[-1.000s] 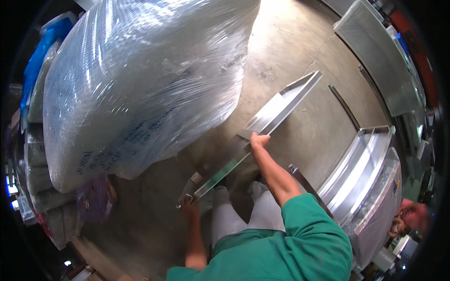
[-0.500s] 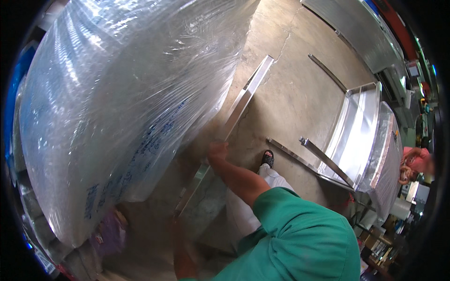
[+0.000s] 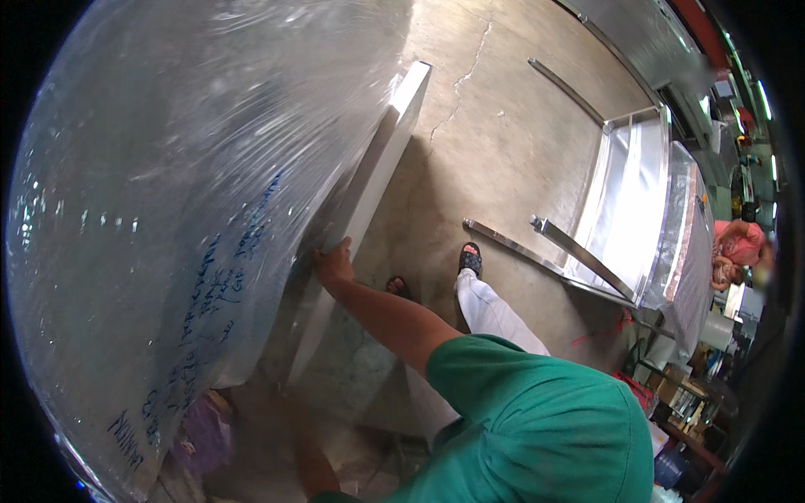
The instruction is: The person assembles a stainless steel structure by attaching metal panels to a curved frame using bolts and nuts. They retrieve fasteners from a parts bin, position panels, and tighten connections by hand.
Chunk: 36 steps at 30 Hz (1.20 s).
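Observation:
A long metal panel with a folded, pale edge stands on its side, close against a large plastic-wrapped object. My right hand is closed over the panel's upper edge near its middle, with the fingers on the side toward the wrap. Toward the panel's near end, my left hand is low and smeared by motion in shadow. Its fingers cannot be made out, nor whether it touches the panel.
To the right, a metal table frame lies with its legs sticking out toward me, beside another wrapped piece. A purple bag sits at the wrap's lower edge. A person in pink is at the far right. The concrete floor is cracked.
The panel has moved left with my right hand and now sits against the plastic wrap, showing a broader edge. My left hand has shifted slightly left and down. The view has turned a little.

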Each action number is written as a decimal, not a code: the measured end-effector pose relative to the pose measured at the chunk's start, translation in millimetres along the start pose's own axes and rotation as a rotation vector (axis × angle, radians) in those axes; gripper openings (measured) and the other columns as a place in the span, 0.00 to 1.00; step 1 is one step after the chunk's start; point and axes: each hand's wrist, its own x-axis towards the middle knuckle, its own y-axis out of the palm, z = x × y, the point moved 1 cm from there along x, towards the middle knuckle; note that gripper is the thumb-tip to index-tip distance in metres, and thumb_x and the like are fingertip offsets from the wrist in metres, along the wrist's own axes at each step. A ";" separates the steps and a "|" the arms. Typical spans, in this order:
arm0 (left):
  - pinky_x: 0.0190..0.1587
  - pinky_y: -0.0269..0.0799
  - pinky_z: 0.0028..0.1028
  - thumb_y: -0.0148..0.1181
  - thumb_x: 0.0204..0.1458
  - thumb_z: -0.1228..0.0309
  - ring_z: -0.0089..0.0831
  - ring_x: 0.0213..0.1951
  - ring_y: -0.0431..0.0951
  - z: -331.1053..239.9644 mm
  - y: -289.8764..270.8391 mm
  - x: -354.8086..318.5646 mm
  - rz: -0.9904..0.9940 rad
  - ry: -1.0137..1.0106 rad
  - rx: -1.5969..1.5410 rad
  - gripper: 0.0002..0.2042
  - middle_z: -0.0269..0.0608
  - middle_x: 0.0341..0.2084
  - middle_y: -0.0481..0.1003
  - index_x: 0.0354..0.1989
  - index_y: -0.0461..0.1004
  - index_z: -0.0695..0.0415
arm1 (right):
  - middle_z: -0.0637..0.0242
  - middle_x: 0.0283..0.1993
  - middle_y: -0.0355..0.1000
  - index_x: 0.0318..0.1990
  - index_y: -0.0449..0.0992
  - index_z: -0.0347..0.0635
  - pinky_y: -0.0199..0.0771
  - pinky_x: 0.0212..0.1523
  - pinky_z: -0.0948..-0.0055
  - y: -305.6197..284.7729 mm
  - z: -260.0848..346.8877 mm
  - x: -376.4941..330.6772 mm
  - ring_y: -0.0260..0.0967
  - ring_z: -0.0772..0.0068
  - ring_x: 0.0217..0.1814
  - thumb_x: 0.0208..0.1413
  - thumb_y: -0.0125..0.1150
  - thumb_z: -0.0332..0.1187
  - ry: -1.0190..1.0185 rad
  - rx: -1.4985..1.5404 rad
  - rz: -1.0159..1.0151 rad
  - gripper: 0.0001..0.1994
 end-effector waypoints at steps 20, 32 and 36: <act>0.58 0.71 0.50 0.65 0.56 0.50 0.51 0.62 0.70 -117.6 23.3 41.4 0.107 0.186 0.245 0.36 0.54 0.64 0.67 0.66 0.65 0.61 | 0.27 0.62 0.59 0.74 0.21 0.41 0.73 0.60 0.50 -28.5 -23.0 58.9 0.69 0.31 0.59 0.43 0.77 0.46 -0.033 0.114 0.147 0.67; 0.59 0.69 0.47 0.66 0.58 0.61 0.56 0.58 0.73 -152.2 7.3 -15.8 0.306 0.296 0.122 0.28 0.61 0.54 0.74 0.61 0.69 0.68 | 0.38 0.60 0.65 0.64 0.52 0.36 0.72 0.60 0.51 -31.6 -63.2 42.3 0.69 0.38 0.60 0.51 0.71 0.35 0.084 0.426 0.007 0.38; 0.56 0.72 0.47 0.67 0.57 0.62 0.56 0.53 0.76 -168.1 0.7 -13.0 0.346 0.299 0.147 0.29 0.64 0.52 0.75 0.59 0.69 0.71 | 0.41 0.66 0.62 0.66 0.51 0.37 0.73 0.59 0.50 -17.2 -55.8 42.3 0.70 0.38 0.60 0.56 0.66 0.35 0.123 0.331 -0.001 0.36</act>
